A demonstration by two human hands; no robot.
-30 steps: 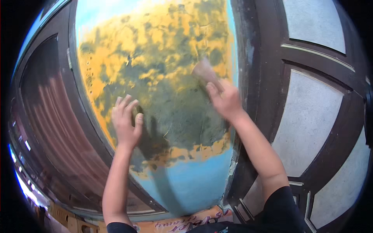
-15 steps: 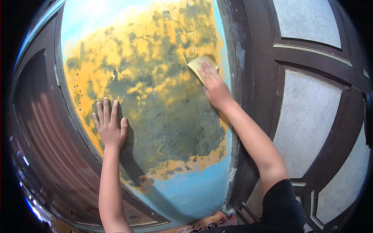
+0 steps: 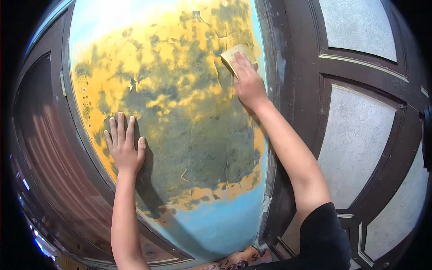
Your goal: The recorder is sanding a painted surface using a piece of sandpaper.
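Black sleeve [image 3: 325, 234] nearest me, lower right. I see left hand [image 3: 125, 150] spread flat on patchy yellow-and-grey wall [image 3: 207, 153]. Right hand [image 3: 249, 83]: fingers [image 3: 243, 65] close together over tan sheet [image 3: 243, 47], against wall's upper right; can't tell where thumb sits. Beyond, pale panels [image 3: 358, 144] in dark frame [image 3: 303, 54] right, reddish curtain [image 3: 63, 139] left.

- Sheet, orange, printed [image 3: 246, 254]: low at the foot of the wall, at the lower edge of the head view.
- Lettering, dark and reddish [image 3: 263, 254]: on that sheet, slanted, in letters of differing size.
- Condition: partly cut off by the frame and black clothing [image 3: 288, 263].
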